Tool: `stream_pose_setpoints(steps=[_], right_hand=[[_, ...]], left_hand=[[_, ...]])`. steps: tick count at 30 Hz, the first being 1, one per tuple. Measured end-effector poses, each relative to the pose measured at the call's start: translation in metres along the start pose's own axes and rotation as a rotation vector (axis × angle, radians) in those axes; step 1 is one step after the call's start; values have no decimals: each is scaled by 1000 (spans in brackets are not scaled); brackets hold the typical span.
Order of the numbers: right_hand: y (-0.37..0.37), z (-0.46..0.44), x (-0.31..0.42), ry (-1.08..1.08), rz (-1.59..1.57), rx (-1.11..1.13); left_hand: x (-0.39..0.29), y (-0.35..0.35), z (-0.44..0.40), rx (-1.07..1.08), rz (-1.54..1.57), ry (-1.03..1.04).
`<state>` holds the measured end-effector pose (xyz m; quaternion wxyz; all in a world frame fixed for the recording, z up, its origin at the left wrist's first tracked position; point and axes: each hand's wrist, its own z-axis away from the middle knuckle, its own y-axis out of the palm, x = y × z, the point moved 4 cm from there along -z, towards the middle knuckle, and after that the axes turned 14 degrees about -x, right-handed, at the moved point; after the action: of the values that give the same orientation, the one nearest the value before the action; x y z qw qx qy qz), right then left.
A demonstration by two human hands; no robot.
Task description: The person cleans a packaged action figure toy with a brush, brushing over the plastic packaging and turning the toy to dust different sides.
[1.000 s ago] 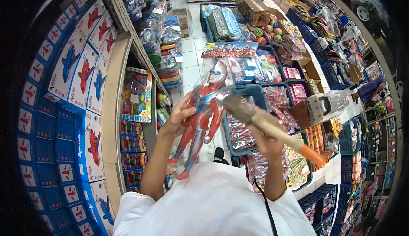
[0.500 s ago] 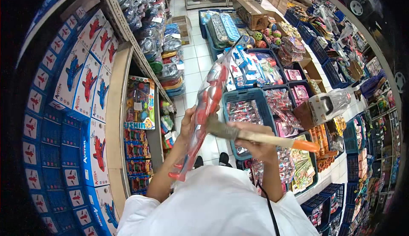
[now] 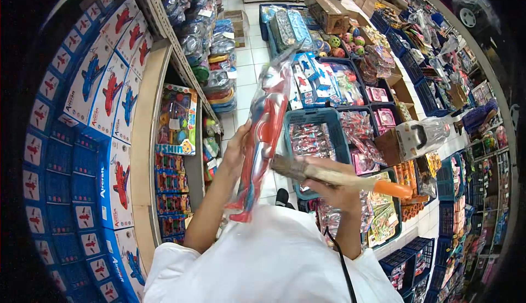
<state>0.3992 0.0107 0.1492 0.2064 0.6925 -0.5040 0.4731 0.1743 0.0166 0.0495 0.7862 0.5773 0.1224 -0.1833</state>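
Note:
My left hand is closed around the side of a red, silver and blue toy figure in a clear plastic bag. The figure leans in front of my chest, head up and feet toward my white shirt. In my right hand is a paintbrush with a wooden handle and an orange end. Its dark bristles are against or very near the right edge of the figure's legs; contact is hard to make out. Part of the brush is hidden by my right fingers.
Boxed toy aircraft fill the left shelf beside a boxed fishing toy. Ahead, a teal basket holds packaged toys. Bagged goods are stacked along the tiled aisle. More crates stand at the right.
The toy figure has turned so its face and front show, and it stands a little more upright. The bristles are now beside its legs rather than its middle.

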Motion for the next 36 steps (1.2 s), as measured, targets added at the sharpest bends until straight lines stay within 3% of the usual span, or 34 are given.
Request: stream_pose_setpoints(steps=[2, 3, 4, 6, 8, 11, 12, 14, 17, 22, 24, 26, 29, 30, 33, 34, 36], right_hand=[[-8, 6, -5, 24, -132, -256], [-15, 13, -10, 185, -6, -351], [-14, 13, -11, 190, -6, -343], [-23, 15, -15, 350, -54, -667], [-32, 18, -21, 328, -55, -652], [-21, -2, 3, -45, 158, -43], [-16, -6, 9, 35, 178, 38], [-9, -16, 12, -176, 173, 165], [4, -30, 25, -194, 343, 176], [9, -37, 24, -306, 498, 158], [16, -28, 21, -246, 353, 530], [19, -28, 23, -247, 357, 572], [17, -39, 28, -355, 466, 160], [16, -40, 28, -355, 467, 159], [20, -36, 27, -400, 524, 454], [20, -35, 28, -402, 524, 456], [25, -27, 29, -342, 369, 668]], left_hand=[[-16, 11, 11, -93, -187, 157], [-22, 12, 18, -382, -241, 195], [-26, -2, 10, -144, -177, 184], [-34, -3, 12, -251, -172, 302], [-40, -5, 19, -291, -207, 294], [-43, -1, 24, -305, -322, 313], [-45, 3, 28, -282, -403, 341], [-42, 20, 35, -266, -400, 363], [-37, 20, 36, -171, -536, 354], [-34, 21, 41, -189, -699, 464], [-38, 29, 47, -188, -777, 517], [-39, 32, 50, -196, -780, 523], [-41, 37, 53, -204, -797, 521], [-41, 41, 55, -190, -808, 500], [-43, 48, 54, -161, -827, 513], [-44, 50, 54, -150, -831, 543], [-47, 52, 55, -147, -845, 554]])
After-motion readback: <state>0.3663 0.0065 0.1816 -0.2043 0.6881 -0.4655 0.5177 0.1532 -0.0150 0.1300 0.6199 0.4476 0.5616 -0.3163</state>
